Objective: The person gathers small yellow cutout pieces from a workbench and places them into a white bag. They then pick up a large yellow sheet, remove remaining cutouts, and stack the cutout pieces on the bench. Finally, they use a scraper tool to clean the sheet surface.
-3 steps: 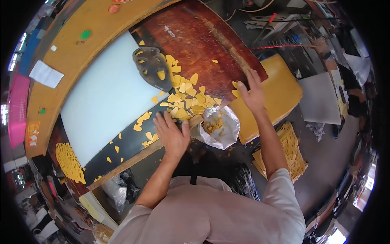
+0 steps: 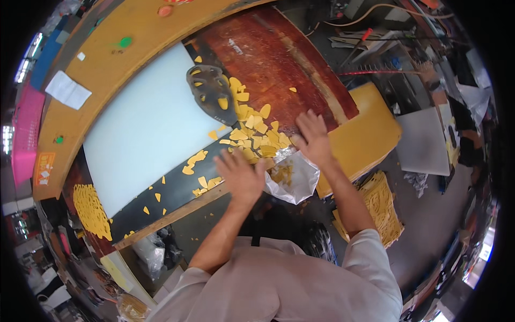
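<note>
- The left hand is palm down, fingers spread, nothing visible in its grasp; contact with the pieces beneath cannot be told; a low, flat palm should suit thin, loose bits better than pinching.
- The heap of yellow pieces lies mid-desk, above and between the hands; light, even pressure should limit scattering.
- The open silvery bag sits at the near edge, pieces inside; its crumpled rim could fold if bumped.
- The right hand is spread wide, apparently empty, just above the bag; it best keeps clear of that rim.
- Around: yellow lattice scrap; pale sheet; dark holed plate, an obstacle beside the heap; yellow slab, beyond the right hand.
</note>
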{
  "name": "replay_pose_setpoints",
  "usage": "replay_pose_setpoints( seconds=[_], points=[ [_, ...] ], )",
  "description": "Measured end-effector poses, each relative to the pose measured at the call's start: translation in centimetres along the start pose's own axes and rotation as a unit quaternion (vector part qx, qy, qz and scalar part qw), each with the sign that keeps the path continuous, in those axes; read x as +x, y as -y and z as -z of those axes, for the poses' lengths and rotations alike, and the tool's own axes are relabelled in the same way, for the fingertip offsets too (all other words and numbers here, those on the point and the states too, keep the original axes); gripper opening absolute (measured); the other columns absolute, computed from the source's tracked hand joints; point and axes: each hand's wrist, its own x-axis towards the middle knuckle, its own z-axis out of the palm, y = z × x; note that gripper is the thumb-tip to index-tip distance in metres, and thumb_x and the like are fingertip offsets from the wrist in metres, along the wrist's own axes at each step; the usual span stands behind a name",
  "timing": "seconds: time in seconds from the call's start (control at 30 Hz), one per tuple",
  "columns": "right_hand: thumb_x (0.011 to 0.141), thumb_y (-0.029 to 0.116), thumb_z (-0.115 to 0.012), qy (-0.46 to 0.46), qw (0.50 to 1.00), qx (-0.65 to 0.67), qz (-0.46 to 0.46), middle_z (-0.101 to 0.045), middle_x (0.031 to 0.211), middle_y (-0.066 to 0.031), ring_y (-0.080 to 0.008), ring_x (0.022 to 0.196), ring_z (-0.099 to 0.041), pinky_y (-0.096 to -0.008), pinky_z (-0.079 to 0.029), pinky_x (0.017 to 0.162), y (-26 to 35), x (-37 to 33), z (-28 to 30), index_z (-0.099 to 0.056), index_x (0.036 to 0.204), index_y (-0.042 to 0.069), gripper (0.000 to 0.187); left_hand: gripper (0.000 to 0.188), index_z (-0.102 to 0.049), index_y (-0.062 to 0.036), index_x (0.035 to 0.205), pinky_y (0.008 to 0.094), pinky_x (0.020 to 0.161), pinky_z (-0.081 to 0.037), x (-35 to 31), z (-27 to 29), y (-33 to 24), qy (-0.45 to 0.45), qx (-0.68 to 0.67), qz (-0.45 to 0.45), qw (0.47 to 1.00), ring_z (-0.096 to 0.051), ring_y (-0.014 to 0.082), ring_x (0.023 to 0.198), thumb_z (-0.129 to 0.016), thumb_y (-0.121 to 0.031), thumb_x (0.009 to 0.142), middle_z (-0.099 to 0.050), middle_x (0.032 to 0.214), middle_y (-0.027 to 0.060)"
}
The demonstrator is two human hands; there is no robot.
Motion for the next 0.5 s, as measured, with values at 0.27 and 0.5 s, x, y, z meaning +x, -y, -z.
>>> replay_pose_setpoints(
  seconds=[0.27, 0.5],
  points=[
    [0.098, 0.011, -0.069, 0.055, 0.985, 0.157, 0.049, -0.067, 0.136, -0.0244, -0.0445, 0.131, -0.062, -0.0491, -0.049, 0.114, 4.0, -6.2, 3.5, -0.073, 0.124, -0.002, 0.029, 0.064, -0.056, 0.0050, 0.145, 0.0562, 0.120, -0.038, 3.3, 2.0, -4.8, -0.046, -0.299, -0.216, 0.928, -0.048, 0.0507, 0.142, -0.073, -0.027, 0.093, -0.056, 0.147, 0.0315],
    [0.096, 0.008, -0.072, -0.030, 0.979, 0.203, -0.003, -0.074, 0.119, -0.0174, -0.0363, 0.110, -0.071, -0.0417, -0.056, 0.099, 7.1, 6.4, 0.3, -0.077, 0.113, -0.001, 0.021, 0.071, -0.065, 0.0126, 0.130, 0.0506, 0.096, -0.056, 20.3, 8.6, 7.5, -0.009, -0.281, 0.160, 0.946, -0.071, 0.0455, 0.111, -0.073, -0.049, 0.095, -0.073, 0.117, 0.0298]
  ],
)
